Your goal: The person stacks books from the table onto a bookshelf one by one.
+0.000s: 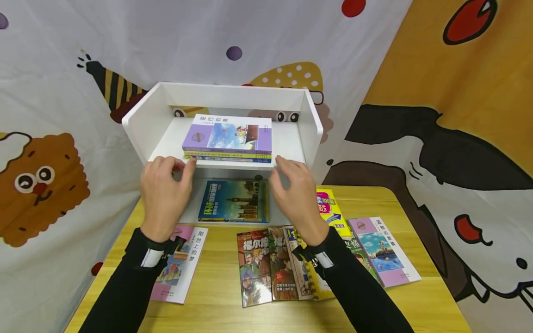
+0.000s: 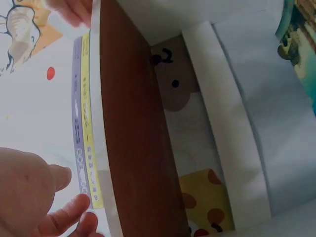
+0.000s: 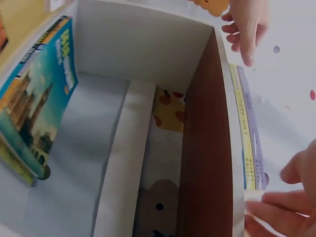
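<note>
A stack of books (image 1: 233,136), the top one with a purple-and-white cover, lies flat on the upper board of a small white shelf (image 1: 166,138). Yellow and purple spines (image 2: 81,123) face the front edge. My left hand (image 1: 166,192) is at the stack's front left corner, thumb and fingers apart and loosely bent. At the front right corner is my right hand (image 1: 294,194), its fingertips beside the stack's end in the right wrist view. Neither hand grips a book. Under the upper board, books with a blue city cover (image 1: 235,201) lie in the lower compartment.
On the wooden table (image 1: 220,277), a pink-and-white book (image 1: 183,263) lies left, partly under my left wrist. Comic-style books (image 1: 255,268) overlap at centre right. A yellow book (image 1: 335,215) and a purple-and-white book (image 1: 385,252) lie further right. A printed curtain (image 1: 166,41) hangs behind.
</note>
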Motion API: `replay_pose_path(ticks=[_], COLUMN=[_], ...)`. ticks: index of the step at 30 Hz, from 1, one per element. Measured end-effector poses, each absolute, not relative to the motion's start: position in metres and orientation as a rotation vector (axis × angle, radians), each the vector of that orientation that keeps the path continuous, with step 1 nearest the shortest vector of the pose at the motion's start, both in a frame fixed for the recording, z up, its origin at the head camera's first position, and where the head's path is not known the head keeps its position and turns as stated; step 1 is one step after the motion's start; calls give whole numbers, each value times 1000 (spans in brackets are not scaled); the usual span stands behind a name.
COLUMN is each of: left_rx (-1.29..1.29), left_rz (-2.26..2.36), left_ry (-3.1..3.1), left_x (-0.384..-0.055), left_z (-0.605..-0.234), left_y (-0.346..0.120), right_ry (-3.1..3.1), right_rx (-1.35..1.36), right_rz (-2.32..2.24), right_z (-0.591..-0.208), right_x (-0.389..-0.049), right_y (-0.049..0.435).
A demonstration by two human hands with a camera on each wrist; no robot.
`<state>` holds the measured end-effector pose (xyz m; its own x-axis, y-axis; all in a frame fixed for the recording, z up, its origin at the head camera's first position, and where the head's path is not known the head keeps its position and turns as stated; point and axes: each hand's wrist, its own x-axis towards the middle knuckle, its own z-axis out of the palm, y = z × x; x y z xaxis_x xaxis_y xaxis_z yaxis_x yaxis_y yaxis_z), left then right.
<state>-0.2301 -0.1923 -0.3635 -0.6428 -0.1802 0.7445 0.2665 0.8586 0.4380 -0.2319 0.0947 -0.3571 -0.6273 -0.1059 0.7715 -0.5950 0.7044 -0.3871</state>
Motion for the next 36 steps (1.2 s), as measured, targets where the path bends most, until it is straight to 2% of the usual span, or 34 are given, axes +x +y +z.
replay_pose_path(ticks=[6, 12, 20, 28, 36], left_rx=[-99, -139, -240, -216, -223], left_rz=[-673, -626, -610, -666, -826], left_ry=[-2231, -2286, -2402, -2563, -2782], left_x=[-222, -220, -212, -201, -196], left_z=[-384, -411, -448, -479, -506], left_y=[-191, -196, -196, -196, -194], right_ry=[-2040, -2157, -2500, -3021, -3170], right_rx=[542, 379, 51, -224, -354], right_rz=[881, 1086, 1012, 771, 710], right_z=[-367, -390, -433, -490, -515], right_x=[-214, -213, -243, -277, -285], right_y=[117, 154, 211, 279, 301])
